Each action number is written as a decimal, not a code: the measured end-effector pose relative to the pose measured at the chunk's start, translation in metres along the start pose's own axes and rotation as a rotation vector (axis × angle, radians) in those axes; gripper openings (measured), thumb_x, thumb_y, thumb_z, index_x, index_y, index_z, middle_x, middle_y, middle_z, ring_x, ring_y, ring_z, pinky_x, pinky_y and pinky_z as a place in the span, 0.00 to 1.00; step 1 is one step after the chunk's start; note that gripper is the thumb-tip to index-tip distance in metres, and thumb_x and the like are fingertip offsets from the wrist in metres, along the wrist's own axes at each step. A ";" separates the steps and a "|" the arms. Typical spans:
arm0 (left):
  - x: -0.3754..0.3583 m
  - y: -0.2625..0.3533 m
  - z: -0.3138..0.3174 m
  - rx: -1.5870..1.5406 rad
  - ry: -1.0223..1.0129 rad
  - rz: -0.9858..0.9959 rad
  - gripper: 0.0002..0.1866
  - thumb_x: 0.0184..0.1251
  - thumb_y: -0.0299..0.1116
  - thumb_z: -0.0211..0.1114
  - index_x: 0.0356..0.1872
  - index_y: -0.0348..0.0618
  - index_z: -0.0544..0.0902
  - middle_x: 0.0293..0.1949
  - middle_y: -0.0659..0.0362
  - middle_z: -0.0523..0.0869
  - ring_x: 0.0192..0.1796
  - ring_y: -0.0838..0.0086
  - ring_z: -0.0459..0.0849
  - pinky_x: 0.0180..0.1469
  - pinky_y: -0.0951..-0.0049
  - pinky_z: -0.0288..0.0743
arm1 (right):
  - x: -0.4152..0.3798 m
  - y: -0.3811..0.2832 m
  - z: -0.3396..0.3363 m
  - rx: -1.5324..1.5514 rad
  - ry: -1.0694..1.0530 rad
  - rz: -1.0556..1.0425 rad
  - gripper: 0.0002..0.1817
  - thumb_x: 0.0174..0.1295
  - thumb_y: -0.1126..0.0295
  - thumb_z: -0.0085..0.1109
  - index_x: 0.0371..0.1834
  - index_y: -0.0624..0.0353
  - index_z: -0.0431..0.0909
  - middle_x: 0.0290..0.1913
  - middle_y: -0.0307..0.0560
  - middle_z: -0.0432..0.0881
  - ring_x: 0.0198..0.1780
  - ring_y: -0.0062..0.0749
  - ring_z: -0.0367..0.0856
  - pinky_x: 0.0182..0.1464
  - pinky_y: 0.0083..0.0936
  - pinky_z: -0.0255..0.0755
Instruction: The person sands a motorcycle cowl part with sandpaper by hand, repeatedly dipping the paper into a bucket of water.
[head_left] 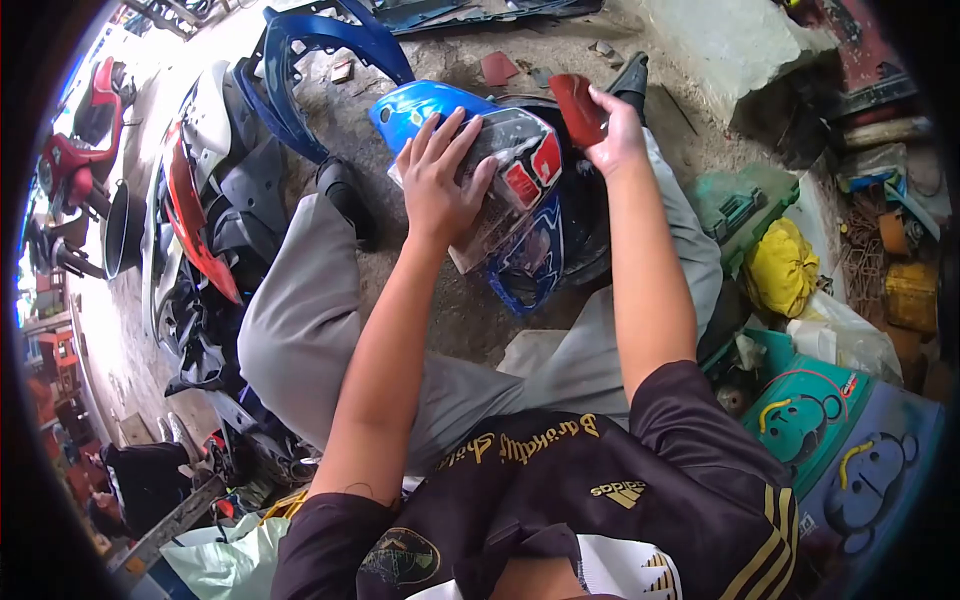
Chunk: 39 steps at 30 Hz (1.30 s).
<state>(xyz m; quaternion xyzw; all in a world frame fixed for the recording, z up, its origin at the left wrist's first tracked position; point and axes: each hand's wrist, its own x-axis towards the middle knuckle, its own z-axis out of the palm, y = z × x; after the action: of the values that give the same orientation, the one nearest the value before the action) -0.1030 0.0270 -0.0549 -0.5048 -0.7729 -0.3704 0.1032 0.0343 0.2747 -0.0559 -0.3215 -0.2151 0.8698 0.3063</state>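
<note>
My left hand (pixel 440 180) lies with spread fingers on a glossy blue motorcycle fairing panel (pixel 408 105) and the scuffed, see-through piece beside it. Two red patches (pixel 522 184) show near the right side of that piece. In my right hand (pixel 620 142) is a curved red plastic piece (pixel 573 105), gripped by its right edge and raised just right of the panel. Below them, a darker blue part with white lines (pixel 530 262) rests against a round black object (pixel 590 235) between my legs.
A dark blue fairing (pixel 285 75) lies ahead on the concrete floor. Several white, red and black fairings (pixel 195 215) are piled at left. To the right are a concrete block (pixel 735 45), a yellow bundle (pixel 783 268) and a green box (pixel 800 400).
</note>
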 end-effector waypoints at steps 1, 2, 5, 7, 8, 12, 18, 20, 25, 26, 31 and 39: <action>0.001 0.001 -0.001 0.000 -0.002 0.000 0.29 0.73 0.49 0.74 0.73 0.56 0.88 0.77 0.56 0.84 0.82 0.50 0.75 0.83 0.46 0.61 | -0.014 -0.007 0.020 -0.024 -0.031 -0.029 0.14 0.80 0.70 0.58 0.61 0.65 0.84 0.60 0.56 0.91 0.62 0.44 0.91 0.67 0.43 0.85; 0.002 0.001 0.000 -0.001 -0.003 0.004 0.29 0.73 0.49 0.74 0.73 0.56 0.88 0.77 0.56 0.84 0.82 0.50 0.75 0.83 0.45 0.60 | -0.029 -0.011 0.040 -0.046 -0.062 -0.061 0.12 0.79 0.70 0.59 0.59 0.64 0.84 0.59 0.55 0.91 0.62 0.42 0.91 0.66 0.42 0.85; 0.005 0.004 0.003 0.014 -0.003 -0.023 0.29 0.73 0.53 0.74 0.73 0.61 0.87 0.77 0.58 0.84 0.83 0.53 0.73 0.83 0.40 0.59 | -0.060 0.010 0.079 -0.154 -0.168 -0.079 0.11 0.77 0.74 0.61 0.56 0.65 0.86 0.57 0.53 0.92 0.57 0.40 0.92 0.64 0.37 0.85; 0.007 0.007 0.007 0.020 -0.005 -0.042 0.29 0.73 0.54 0.73 0.74 0.63 0.87 0.77 0.59 0.84 0.84 0.55 0.72 0.83 0.37 0.57 | -0.063 0.038 0.084 -0.177 -0.127 -0.192 0.09 0.78 0.75 0.62 0.56 0.63 0.86 0.54 0.50 0.91 0.54 0.36 0.92 0.61 0.34 0.85; 0.007 0.009 0.009 0.026 0.003 -0.043 0.29 0.73 0.54 0.73 0.74 0.63 0.87 0.77 0.59 0.84 0.84 0.55 0.72 0.83 0.37 0.57 | -0.068 0.046 0.086 -0.223 -0.095 -0.239 0.08 0.78 0.74 0.62 0.55 0.62 0.86 0.53 0.49 0.91 0.54 0.35 0.92 0.60 0.34 0.85; 0.007 0.010 0.011 0.047 0.023 -0.049 0.29 0.74 0.55 0.72 0.74 0.64 0.87 0.77 0.59 0.84 0.83 0.55 0.73 0.83 0.37 0.57 | -0.060 0.052 0.076 -0.184 -0.108 -0.249 0.08 0.80 0.73 0.61 0.57 0.60 0.83 0.55 0.48 0.91 0.56 0.37 0.91 0.64 0.36 0.84; 0.006 0.013 0.004 0.023 -0.014 -0.070 0.32 0.72 0.57 0.74 0.75 0.62 0.86 0.78 0.58 0.83 0.84 0.53 0.72 0.84 0.38 0.57 | -0.051 0.038 0.071 -0.218 -0.029 -0.312 0.09 0.79 0.72 0.61 0.56 0.62 0.84 0.52 0.50 0.91 0.49 0.37 0.93 0.56 0.36 0.87; 0.007 0.013 0.000 0.007 -0.030 -0.064 0.35 0.68 0.59 0.76 0.75 0.61 0.86 0.79 0.57 0.82 0.85 0.52 0.71 0.84 0.38 0.57 | -0.041 0.022 0.048 -0.213 -0.043 -0.320 0.13 0.80 0.72 0.59 0.61 0.61 0.85 0.57 0.51 0.93 0.55 0.40 0.93 0.61 0.41 0.87; 0.004 0.010 -0.005 -0.025 -0.039 -0.043 0.41 0.61 0.62 0.79 0.75 0.58 0.85 0.79 0.55 0.82 0.85 0.50 0.71 0.84 0.40 0.56 | -0.004 0.026 -0.064 -0.340 0.165 -0.095 0.15 0.81 0.66 0.51 0.58 0.61 0.85 0.51 0.51 0.93 0.49 0.40 0.93 0.55 0.42 0.86; 0.004 0.008 -0.004 -0.041 -0.028 -0.039 0.41 0.60 0.62 0.79 0.75 0.58 0.86 0.79 0.56 0.82 0.85 0.50 0.71 0.84 0.38 0.56 | 0.012 0.035 -0.098 -0.503 0.132 0.034 0.15 0.81 0.66 0.53 0.56 0.61 0.86 0.51 0.51 0.93 0.48 0.41 0.93 0.52 0.42 0.86; 0.003 0.003 0.001 -0.069 -0.022 -0.023 0.42 0.59 0.63 0.80 0.74 0.57 0.86 0.78 0.56 0.82 0.83 0.50 0.71 0.83 0.37 0.56 | 0.085 0.107 -0.176 -0.783 0.315 0.412 0.14 0.80 0.66 0.53 0.53 0.61 0.87 0.48 0.53 0.93 0.43 0.45 0.93 0.47 0.46 0.87; 0.007 0.004 -0.003 -0.045 -0.071 -0.032 0.45 0.52 0.62 0.83 0.72 0.51 0.88 0.78 0.53 0.83 0.83 0.48 0.73 0.83 0.42 0.58 | 0.126 0.199 -0.229 -0.191 0.368 0.438 0.15 0.80 0.66 0.52 0.56 0.60 0.87 0.54 0.56 0.93 0.47 0.49 0.94 0.53 0.49 0.87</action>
<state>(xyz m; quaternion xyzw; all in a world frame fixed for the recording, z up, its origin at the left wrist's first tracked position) -0.1035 0.0303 -0.0471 -0.5076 -0.7754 -0.3710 0.0584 0.0380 0.2566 -0.3835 -0.5400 -0.1622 0.8180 0.1138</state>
